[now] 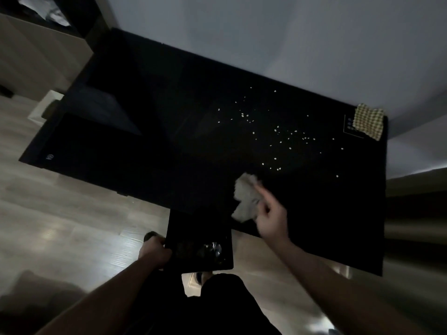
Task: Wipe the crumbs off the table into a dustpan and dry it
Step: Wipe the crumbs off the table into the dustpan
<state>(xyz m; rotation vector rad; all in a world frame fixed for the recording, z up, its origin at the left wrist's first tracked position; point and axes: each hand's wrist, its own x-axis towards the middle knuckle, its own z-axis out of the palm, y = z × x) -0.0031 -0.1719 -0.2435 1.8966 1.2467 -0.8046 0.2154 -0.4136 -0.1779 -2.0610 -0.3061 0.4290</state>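
A: What is biggest here?

B: A black surface (145, 141), set against a pale wall (266, 32) above a wood floor (60, 213). The room is dim.

A: Any writing on it?

B: A small round logo (50, 156) near its left corner, and a white-outlined label (348, 124) at the far right corner with a few lines of text. Both are too small and faint to read.

A: What lies around?

B: A checked cloth (368, 120) sits on that far right corner, covering part of the label. A white bin (47, 106) stands on the floor past the left end, beside a beige cabinet (36, 56).

A: And the dustpan?

B: The dark dustpan (200, 240) is held at the near edge, just below the surface's level. The left hand (154, 252) has its grip clenched on the pan's left side. Something shiny lies inside it; I cannot tell what.

A: The other hand?

B: The right hand (271, 216) is blurred, its grip pressing a pale rag (245, 197) onto the surface beside the pan.

A: The crumbs?

B: Pale crumbs (278, 131) lie scattered across the right half, beyond the rag, between it and the checked cloth.
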